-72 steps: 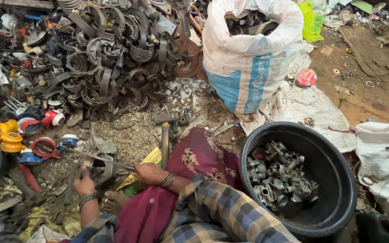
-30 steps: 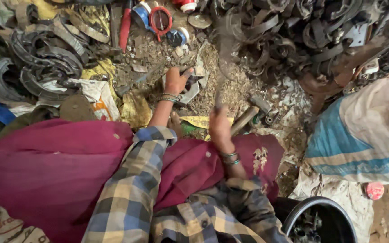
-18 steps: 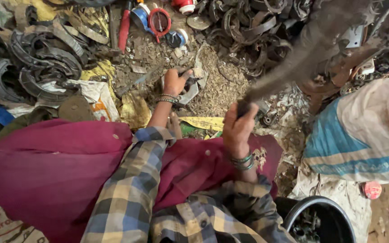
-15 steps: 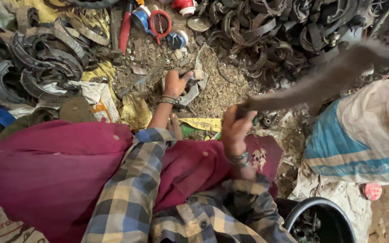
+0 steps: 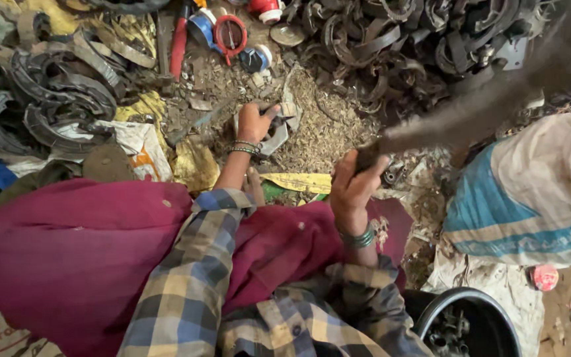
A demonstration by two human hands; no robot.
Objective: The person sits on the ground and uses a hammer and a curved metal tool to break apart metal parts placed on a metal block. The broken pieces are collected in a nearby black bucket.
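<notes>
At far left, dark curved straps (image 5: 54, 109) lay heaped beside a crumpled white bag with orange print (image 5: 139, 142) and yellow wrappers (image 5: 193, 162). Red and blue round parts (image 5: 229, 33) sat at top centre. The left hand (image 5: 256, 122) rested on the littered floor (image 5: 328, 129), fingers closed on a grey metal piece (image 5: 279, 129). The right hand (image 5: 351, 188) was raised, fingers gripping the near end of a dark bar (image 5: 470, 116); blurred, its long axis ran up and rightward, far end toward the scrap pile (image 5: 418, 39). A white-and-blue sack (image 5: 530, 192) stood at right; a black tub (image 5: 470, 324) held parts below.
</notes>
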